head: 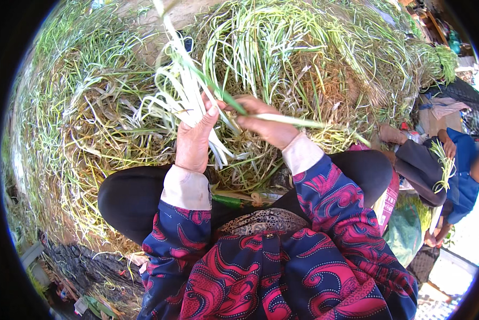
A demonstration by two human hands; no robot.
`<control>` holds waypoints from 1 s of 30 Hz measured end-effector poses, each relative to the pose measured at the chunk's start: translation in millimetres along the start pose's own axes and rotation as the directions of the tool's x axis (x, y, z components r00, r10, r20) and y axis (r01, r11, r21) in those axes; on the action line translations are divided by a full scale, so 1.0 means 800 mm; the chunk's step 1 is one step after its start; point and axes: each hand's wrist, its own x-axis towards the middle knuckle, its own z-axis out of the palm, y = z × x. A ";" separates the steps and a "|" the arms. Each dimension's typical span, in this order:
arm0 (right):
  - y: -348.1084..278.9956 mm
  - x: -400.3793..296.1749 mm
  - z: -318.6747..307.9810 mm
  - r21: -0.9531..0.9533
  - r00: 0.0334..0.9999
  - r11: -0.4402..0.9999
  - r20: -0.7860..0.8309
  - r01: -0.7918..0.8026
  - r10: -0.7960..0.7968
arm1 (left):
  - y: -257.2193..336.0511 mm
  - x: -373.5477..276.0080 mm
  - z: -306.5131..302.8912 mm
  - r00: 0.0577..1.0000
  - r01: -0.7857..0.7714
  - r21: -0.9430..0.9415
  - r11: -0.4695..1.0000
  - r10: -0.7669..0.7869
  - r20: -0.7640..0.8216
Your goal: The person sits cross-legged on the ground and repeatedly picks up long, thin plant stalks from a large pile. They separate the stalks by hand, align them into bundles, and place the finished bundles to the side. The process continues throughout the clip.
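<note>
My left hand (197, 138) grips a bunch of pale plant stalks (187, 94), whose white ends stick out below the fist and curl over at the upper left. Close to its right, my right hand (265, 122) is closed on a green and whitish stalk (291, 119) that points to the right; this hand is slightly blurred. A long leaf crosses between the two hands. Beneath them lies a heap of green stalks and dry, brownish plant matter (123, 140).
More long green stalks (255, 52) lie spread beyond my hands. At the right sits another person (461, 168) holding a small bundle of green stalks (445, 166). Near that person are a green sack (403, 232) and a pink printed bag (389, 204). Dark sheeting (91, 264) lies at lower left.
</note>
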 end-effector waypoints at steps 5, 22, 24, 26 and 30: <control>0.006 0.006 0.005 -0.252 0.948 0.961 0.259 -0.117 0.183 | 0.001 0.002 -0.005 0.998 0.035 -0.101 0.994 -0.040 -0.055; 0.097 -0.001 0.059 -0.575 0.761 0.816 0.501 -0.064 0.413 | 0.071 -0.004 -0.026 0.916 -0.377 -0.339 0.862 0.294 -0.273; 0.104 0.015 0.052 -0.490 0.870 0.842 0.289 -0.224 0.400 | 0.060 0.003 -0.036 0.934 -0.299 -0.381 0.875 0.187 -0.304; 0.108 0.041 0.050 -0.336 0.897 0.865 0.108 -0.373 0.428 | 0.049 0.006 -0.050 0.945 -0.212 -0.433 0.876 0.070 -0.321; 0.128 0.091 0.038 -0.005 0.935 0.938 -0.078 -0.348 0.346 | 0.032 0.021 -0.036 0.942 -0.124 -0.394 0.911 -0.017 -0.336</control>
